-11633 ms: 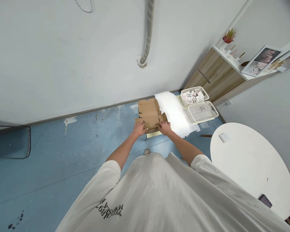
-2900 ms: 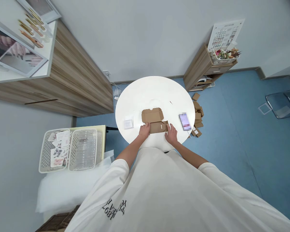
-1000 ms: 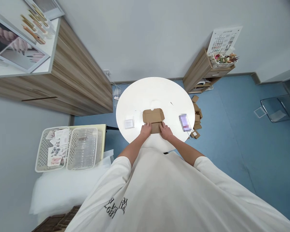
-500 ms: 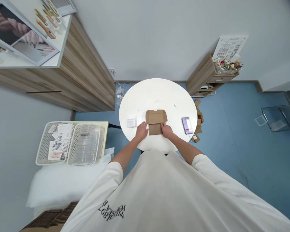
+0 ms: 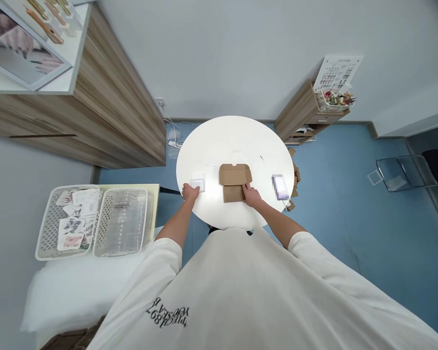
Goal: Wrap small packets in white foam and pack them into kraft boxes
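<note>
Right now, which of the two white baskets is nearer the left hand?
The basket of clear items; the card basket sits beyond it, farther from the left hand.

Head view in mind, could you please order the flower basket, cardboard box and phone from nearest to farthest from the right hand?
1. Cardboard box, touching the right hand.
2. Phone, to the hand's right.
3. Flower basket, far right, on the small cabinet.

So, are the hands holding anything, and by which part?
The right hand holds the open cardboard box by its right side. The left hand touches the near-left corner of the pale packet; whether it grips can't be told.
</note>
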### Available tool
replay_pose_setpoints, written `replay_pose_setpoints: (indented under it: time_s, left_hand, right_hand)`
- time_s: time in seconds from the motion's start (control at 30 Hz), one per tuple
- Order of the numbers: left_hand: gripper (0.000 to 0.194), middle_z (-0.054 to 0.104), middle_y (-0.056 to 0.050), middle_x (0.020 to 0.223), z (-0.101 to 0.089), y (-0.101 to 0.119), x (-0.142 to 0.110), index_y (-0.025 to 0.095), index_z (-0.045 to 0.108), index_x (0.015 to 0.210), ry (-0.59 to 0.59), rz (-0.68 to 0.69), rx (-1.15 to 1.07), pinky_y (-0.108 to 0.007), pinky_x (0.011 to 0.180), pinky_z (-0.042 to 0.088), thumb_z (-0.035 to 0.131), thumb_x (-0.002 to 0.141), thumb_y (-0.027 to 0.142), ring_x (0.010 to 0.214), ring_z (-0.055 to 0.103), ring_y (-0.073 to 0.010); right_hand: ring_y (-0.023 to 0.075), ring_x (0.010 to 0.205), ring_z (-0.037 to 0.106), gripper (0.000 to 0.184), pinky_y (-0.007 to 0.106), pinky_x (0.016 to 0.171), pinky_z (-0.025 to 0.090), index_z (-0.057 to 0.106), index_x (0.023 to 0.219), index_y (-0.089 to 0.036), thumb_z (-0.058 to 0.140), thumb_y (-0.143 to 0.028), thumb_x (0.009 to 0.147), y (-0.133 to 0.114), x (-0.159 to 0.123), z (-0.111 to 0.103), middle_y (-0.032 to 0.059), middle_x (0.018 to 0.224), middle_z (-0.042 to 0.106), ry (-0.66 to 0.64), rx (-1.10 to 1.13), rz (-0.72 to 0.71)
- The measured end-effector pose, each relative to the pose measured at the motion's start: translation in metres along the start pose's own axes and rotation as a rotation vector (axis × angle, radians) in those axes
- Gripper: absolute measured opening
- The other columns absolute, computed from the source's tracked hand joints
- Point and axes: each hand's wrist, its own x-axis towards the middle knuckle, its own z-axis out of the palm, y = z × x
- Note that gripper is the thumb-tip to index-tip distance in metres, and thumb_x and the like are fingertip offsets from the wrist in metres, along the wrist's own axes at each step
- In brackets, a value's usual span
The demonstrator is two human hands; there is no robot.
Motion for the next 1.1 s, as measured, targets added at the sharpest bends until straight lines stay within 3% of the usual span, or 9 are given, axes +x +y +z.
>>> replay_pose_setpoints:
  time_s: [0.2, 0.4, 0.5, 0.57, 0.7, 0.9, 1.1]
  left_hand:
    - [0.047, 0.059, -0.014, 0.131, -0.001, -0.004, 0.011, 0.021, 0.054, 0.113, -0.063, 0.068, -0.036, -0.038, 0.094, 0.050, 0.078, 0.079, 0.041, 0.120, 0.061, -0.0310]
    - [0.023, 0.067, -0.005, 0.107, -0.003, 0.004, -0.011, 0.023, 0.055, 0.102, -0.033, 0.257, -0.297, -0.031, 0.083, 0.052, 0.065, 0.085, 0.033, 0.097, 0.067, -0.0207]
    - [0.022, 0.069, -0.004, 0.101, -0.004, 0.018, -0.027, 0.022, 0.056, 0.100, -0.155, 0.413, -0.428, -0.030, 0.082, 0.053, 0.066, 0.081, 0.028, 0.093, 0.068, -0.0187]
    - [0.023, 0.070, -0.004, 0.098, -0.001, 0.031, -0.039, 0.021, 0.058, 0.099, -0.338, 0.533, -0.451, -0.031, 0.082, 0.053, 0.067, 0.079, 0.026, 0.092, 0.069, -0.0191]
    - [0.028, 0.073, -0.005, 0.099, 0.018, 0.057, -0.060, 0.021, 0.061, 0.101, -0.581, 0.705, -0.217, -0.035, 0.086, 0.053, 0.071, 0.076, 0.027, 0.093, 0.069, -0.0221]
    - [0.028, 0.073, -0.004, 0.103, 0.063, 0.090, -0.083, 0.026, 0.064, 0.103, -0.450, 0.772, 0.471, -0.053, 0.102, 0.040, 0.069, 0.076, 0.021, 0.109, 0.065, -0.0322]
    - [0.037, 0.072, -0.006, 0.106, 0.092, 0.108, -0.100, 0.028, 0.067, 0.109, -0.461, 0.816, 0.453, -0.049, 0.103, 0.037, 0.070, 0.074, 0.016, 0.117, 0.060, -0.0343]
  right_hand:
    - [0.0286, 0.110, 0.055, 0.086, 0.037, 0.087, 0.047, 0.018, 0.155, -0.021, 0.070, -0.027, 0.087, -0.004, -0.002, -0.002, 0.0193, 0.150, 0.034, -0.001, -0.003, 0.022]
    - [0.0296, 0.110, 0.057, 0.085, 0.038, 0.087, 0.047, 0.023, 0.153, -0.022, 0.073, -0.027, 0.085, -0.003, -0.002, -0.004, 0.0189, 0.148, 0.037, 0.007, 0.028, 0.017]
    - [0.0291, 0.109, 0.057, 0.084, 0.038, 0.086, 0.048, 0.027, 0.151, -0.021, 0.075, -0.027, 0.083, 0.000, -0.002, -0.005, 0.0185, 0.147, 0.038, 0.021, 0.044, 0.009]
    - [0.0289, 0.109, 0.058, 0.084, 0.037, 0.085, 0.048, 0.028, 0.150, -0.022, 0.076, -0.027, 0.082, 0.002, -0.002, -0.005, 0.0181, 0.146, 0.039, 0.028, 0.061, 0.000]
    - [0.0296, 0.110, 0.057, 0.084, 0.038, 0.087, 0.048, 0.029, 0.149, -0.023, 0.077, -0.029, 0.081, 0.005, -0.001, -0.003, 0.0174, 0.147, 0.038, 0.030, 0.097, -0.003]
    - [0.0307, 0.112, 0.057, 0.081, 0.038, 0.088, 0.048, 0.031, 0.148, -0.020, 0.076, -0.027, 0.081, 0.010, 0.001, 0.001, 0.0184, 0.148, 0.039, 0.062, 0.133, -0.020]
    - [0.0307, 0.110, 0.057, 0.077, 0.039, 0.088, 0.048, 0.032, 0.148, -0.021, 0.073, -0.026, 0.082, 0.015, 0.001, 0.004, 0.0174, 0.146, 0.041, 0.068, 0.165, -0.033]
